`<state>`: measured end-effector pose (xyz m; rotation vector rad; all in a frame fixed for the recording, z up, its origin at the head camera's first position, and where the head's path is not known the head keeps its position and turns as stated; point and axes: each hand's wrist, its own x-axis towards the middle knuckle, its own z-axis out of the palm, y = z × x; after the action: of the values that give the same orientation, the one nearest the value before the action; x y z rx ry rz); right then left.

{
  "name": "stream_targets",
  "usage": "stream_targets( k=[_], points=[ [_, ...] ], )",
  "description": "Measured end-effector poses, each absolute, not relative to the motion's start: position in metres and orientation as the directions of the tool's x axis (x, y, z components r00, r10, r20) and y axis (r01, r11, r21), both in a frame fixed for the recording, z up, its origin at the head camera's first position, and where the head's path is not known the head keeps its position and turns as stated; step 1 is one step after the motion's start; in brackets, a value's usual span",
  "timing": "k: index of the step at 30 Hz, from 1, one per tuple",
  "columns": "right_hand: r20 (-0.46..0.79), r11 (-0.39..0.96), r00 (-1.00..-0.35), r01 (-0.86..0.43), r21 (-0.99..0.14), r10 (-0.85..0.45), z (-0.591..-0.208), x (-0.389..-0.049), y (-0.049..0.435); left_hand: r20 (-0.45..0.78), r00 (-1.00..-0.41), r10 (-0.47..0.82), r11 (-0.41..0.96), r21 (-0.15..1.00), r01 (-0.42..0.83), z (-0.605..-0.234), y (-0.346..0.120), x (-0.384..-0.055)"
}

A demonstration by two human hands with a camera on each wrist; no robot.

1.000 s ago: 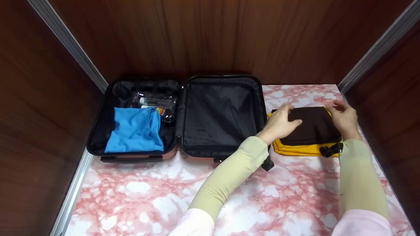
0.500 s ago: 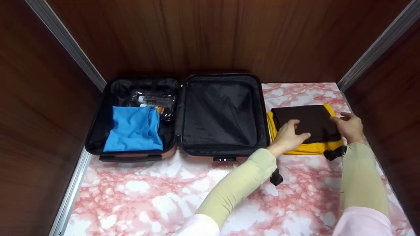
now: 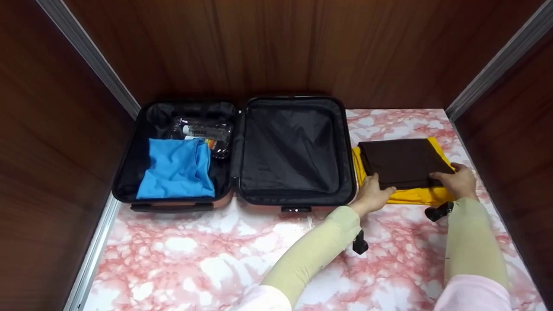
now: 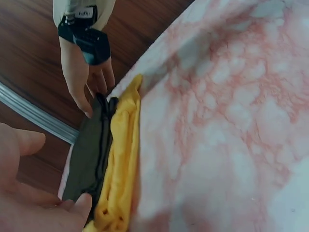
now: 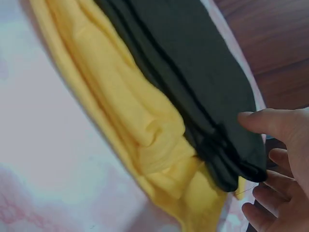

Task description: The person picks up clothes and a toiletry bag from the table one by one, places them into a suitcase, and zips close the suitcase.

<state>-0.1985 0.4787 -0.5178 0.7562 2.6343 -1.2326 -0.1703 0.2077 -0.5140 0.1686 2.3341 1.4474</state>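
Observation:
A folded dark brown cloth (image 3: 402,162) lies flat on top of a folded yellow cloth (image 3: 414,196), to the right of the suitcase. At the pile's near left corner is my left hand (image 3: 372,195), thumb and fingers spread apart, with a digit against the dark cloth's edge. My right hand (image 3: 461,182) is at the near right corner. In the right wrist view, its thumb (image 5: 270,121) reaches over the dark cloth (image 5: 193,63), while the fingers (image 5: 273,193) are beside the folded end. Neither hand plainly grips the cloth.
An open suitcase (image 3: 298,203) lies left of the pile, against the brown wood-grain wall (image 3: 276,47). Its left half holds a folded blue cloth (image 3: 175,170) and a clear pouch (image 3: 216,129) with bottles. Pink marbled surface (image 3: 194,255) spreads in front; another wall (image 3: 510,142) rises at right.
Both hands have come nearer to the person, from the dark cloth's far part and sides to its near corners. The dark cloth now shows fully on the yellow one.

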Motion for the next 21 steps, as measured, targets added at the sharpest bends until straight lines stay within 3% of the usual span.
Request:
stream_targets(
  k=[7, 21],
  points=[
    [-0.35, 0.531, -0.848, 0.524, -0.666, 0.397, -0.529, -0.195, 0.476, -0.296, -0.906, 0.302, 0.42, 0.895, -0.152, -0.525, 0.207, -0.175],
    [-0.405, 0.597, -0.833, 0.553, -0.581, 0.378, -0.529, -0.195, 0.473, -0.248, -0.925, 0.288, 0.5, 0.863, -0.076, -0.531, 0.205, -0.168]
  ],
)
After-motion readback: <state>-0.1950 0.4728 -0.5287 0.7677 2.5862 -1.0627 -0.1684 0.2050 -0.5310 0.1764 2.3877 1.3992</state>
